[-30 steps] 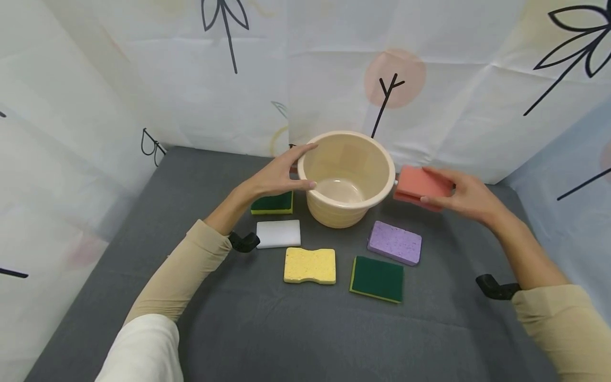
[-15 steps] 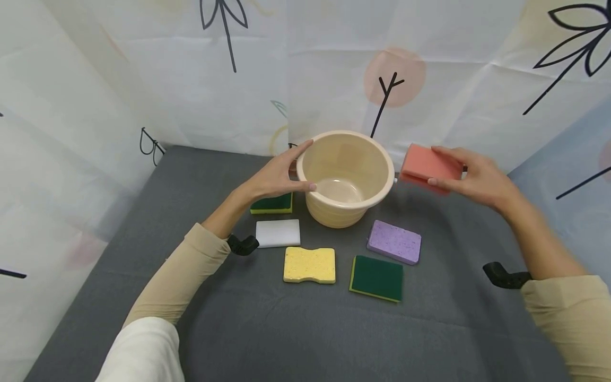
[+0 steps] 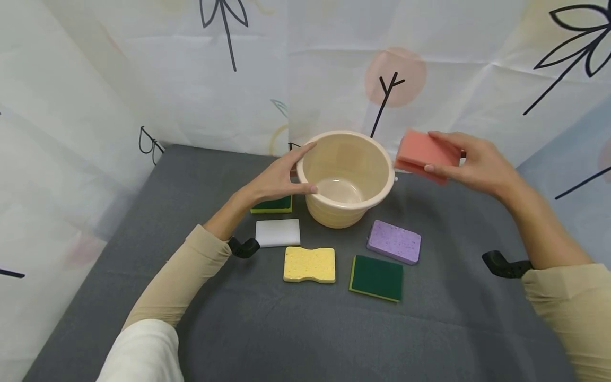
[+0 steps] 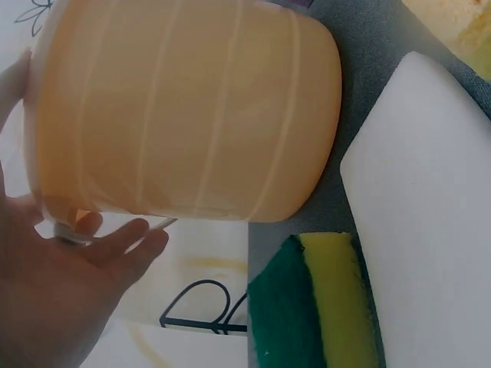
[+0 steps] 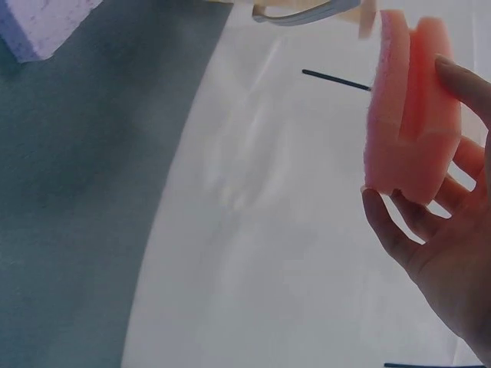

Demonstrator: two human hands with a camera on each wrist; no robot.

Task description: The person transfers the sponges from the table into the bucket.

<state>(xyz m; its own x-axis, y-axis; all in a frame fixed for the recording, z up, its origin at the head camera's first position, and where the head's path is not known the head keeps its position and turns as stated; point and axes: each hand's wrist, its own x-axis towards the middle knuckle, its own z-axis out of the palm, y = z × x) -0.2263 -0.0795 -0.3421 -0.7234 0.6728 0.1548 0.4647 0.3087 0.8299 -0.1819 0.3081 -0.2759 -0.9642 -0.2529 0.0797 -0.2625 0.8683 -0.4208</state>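
Bucket, held by left grip, near purple sponge; right grip pinches pink sponge

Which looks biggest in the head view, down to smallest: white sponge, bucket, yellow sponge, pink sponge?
Bucket
Pink sponge and yellow sponge: too alike to rank; the right hand hides part of the pink one
White sponge

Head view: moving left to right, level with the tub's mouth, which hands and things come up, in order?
Left hand at the rim → cream tub → pink sponge → right hand holding that sponge.
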